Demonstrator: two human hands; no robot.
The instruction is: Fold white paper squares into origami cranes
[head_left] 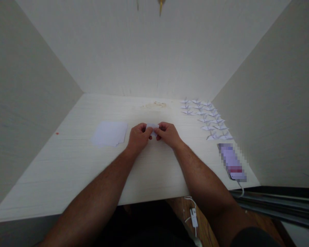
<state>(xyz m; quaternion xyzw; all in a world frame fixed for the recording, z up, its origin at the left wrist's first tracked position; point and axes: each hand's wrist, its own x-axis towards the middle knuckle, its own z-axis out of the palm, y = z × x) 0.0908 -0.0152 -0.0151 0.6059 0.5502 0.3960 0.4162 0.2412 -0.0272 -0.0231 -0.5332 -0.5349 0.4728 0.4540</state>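
Note:
Between my two hands, over the middle of the white table, is a small piece of folded white paper [152, 126]. My left hand [139, 138] pinches its left side, with the thumb on the near face. On its right side my right hand [169, 134] grips it in the same way, the thumbs close together. My fingers partly hide the paper, so its exact fold cannot be made out. A stack of white paper sheets [109, 133] lies flat to the left of my left hand. Folded paper cranes [207, 120] stand in rows at the back right.
A phone [231, 161] with a blurred screen lies at the table's [154, 178] right edge, a white cable [240, 188] hanging from it. Pale walls enclose the table on three sides. Below the front edge is a white power strip [194, 218] on the wooden floor.

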